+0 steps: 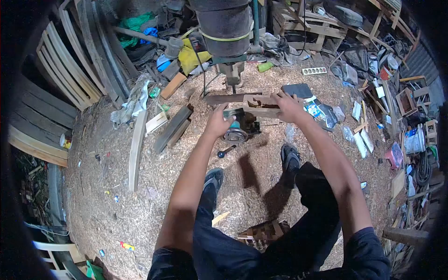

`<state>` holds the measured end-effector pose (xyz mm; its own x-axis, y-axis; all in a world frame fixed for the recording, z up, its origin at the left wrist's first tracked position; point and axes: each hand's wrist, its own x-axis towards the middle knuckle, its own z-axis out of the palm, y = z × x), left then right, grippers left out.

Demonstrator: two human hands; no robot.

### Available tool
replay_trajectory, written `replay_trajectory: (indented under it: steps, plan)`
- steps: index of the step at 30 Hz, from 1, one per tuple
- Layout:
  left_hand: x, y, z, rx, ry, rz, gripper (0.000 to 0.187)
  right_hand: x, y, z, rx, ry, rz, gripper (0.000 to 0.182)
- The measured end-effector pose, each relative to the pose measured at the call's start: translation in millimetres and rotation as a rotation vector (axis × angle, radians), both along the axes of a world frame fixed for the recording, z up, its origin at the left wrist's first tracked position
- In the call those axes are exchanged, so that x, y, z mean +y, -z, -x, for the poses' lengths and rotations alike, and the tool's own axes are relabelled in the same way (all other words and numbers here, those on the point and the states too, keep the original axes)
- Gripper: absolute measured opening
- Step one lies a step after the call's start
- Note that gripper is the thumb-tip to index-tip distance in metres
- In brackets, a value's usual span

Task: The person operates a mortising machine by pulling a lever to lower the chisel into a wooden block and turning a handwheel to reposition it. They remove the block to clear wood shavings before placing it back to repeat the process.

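In front of me a drilling machine (229, 71) points its bit down at a wooden piece (262, 112) with a hollow cut into its top. My right hand (287, 107) is closed over the right end of that piece. Around the green and dark vise-like part (237, 113) of the machine, at the left, curls my left hand (220, 122); its far fingers are partly hidden. A round metal handwheel (234, 135) sits just below, with a black-knobbed crank (226, 152) beneath it. Behind the wooden piece lies a darker board (224, 99).
Wood chips cover the floor (112, 172). Loose timber pieces (172, 128) and a long plank (137, 151) lie to the left, below curved slats (65, 65). A power strip (314, 71), plastic wrappers (317, 112) and scrap wood are at the right. My feet (290, 157) flank the machine.
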<state>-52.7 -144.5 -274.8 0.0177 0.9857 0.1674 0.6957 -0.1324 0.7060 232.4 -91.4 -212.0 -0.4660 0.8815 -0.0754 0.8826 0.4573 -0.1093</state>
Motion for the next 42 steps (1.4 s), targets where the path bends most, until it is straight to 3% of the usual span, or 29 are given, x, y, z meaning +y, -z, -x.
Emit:
replay_trajectory:
  steps: [4, 11, 18, 23, 27, 30, 33, 42]
  plan:
    - [28, 23, -4, -0.091, -0.037, 0.1, 0.065, 39, 33, -8, 0.03, 0.075, 0.029, 0.077]
    - [63, 48, -10, -0.087, -0.108, 0.181, 0.065, 82, 68, 7, 0.049, -0.039, -0.032, 0.073]
    - [70, 84, -2, -0.069, -0.122, 0.248, 0.066, 82, 83, 27, 0.067, -0.05, 0.031, 0.081]
    - [77, 108, -5, -0.26, -0.149, 0.172, 0.06, 83, 94, 47, 0.022, -0.064, -0.021, 0.084]
    - [80, 89, -2, -0.303, -0.088, 0.179, 0.053, 87, 95, 53, 0.025, -0.102, -0.061, 0.083]
    - [77, 74, -6, -0.155, -0.132, 0.159, 0.05, 80, 83, 58, 0.012, -0.04, 0.081, 0.081]
    - [74, 63, -8, -0.151, -0.142, 0.159, 0.05, 84, 91, 60, 0.011, -0.051, 0.059, 0.082]
    - [85, 89, -1, -0.108, -0.098, 0.136, 0.052, 82, 97, 56, 0.082, -0.149, -0.047, 0.078]
